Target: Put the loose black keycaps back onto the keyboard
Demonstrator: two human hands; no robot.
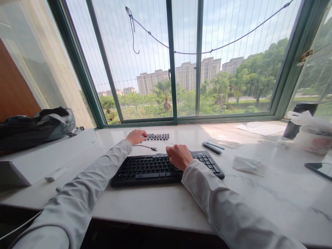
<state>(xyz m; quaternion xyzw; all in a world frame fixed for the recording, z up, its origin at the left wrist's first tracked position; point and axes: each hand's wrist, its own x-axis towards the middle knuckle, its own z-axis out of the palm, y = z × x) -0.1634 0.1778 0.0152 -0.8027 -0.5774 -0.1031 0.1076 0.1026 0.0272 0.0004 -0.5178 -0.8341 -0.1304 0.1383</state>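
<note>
A black full-size keyboard lies on the white countertop, its left part showing dark key positions. Behind it, small black keycaps are laid out in rows. My left hand reaches to the left end of these rows, its fingertips pinched at a dark keycap. My right hand rests over the right-centre of the keyboard with its fingers curled closed. Whatever it holds, if anything, is hidden. Between the keyboard and the keycaps lies a black cable with a USB plug.
Right of the keyboard lie a dark slim tool, a blue stick and a crumpled clear bag. A phone and a plastic-wrapped container stand farther right. At left, a black bag sits on a white box. Windows rise behind.
</note>
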